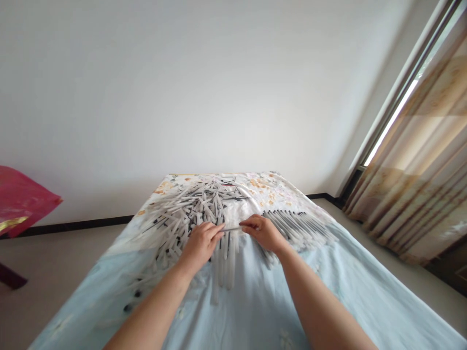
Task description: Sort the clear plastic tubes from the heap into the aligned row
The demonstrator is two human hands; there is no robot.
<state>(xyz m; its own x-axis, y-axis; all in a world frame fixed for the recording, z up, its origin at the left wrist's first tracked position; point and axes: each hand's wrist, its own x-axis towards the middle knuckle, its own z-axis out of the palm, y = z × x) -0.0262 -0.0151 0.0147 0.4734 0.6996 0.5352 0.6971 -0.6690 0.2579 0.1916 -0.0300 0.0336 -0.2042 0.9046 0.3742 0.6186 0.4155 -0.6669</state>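
My left hand (200, 241) and my right hand (263, 231) meet over a light blue cloth (255, 301), fingers pinched on the two ends of one thin white pen tube (232, 228). A loose heap of white pen tubes (189, 209) lies under and behind my left hand. To the right of my right hand, a neat row of assembled pens with dark ends (299, 223) lies side by side. A few tubes (224, 265) lie straight on the cloth just below my hands.
The cloth covers a bed or table that runs to a white wall. A beige curtain (426, 184) and window frame stand at the right. A red bag (22, 201) sits at the left edge. Grey floor shows on both sides.
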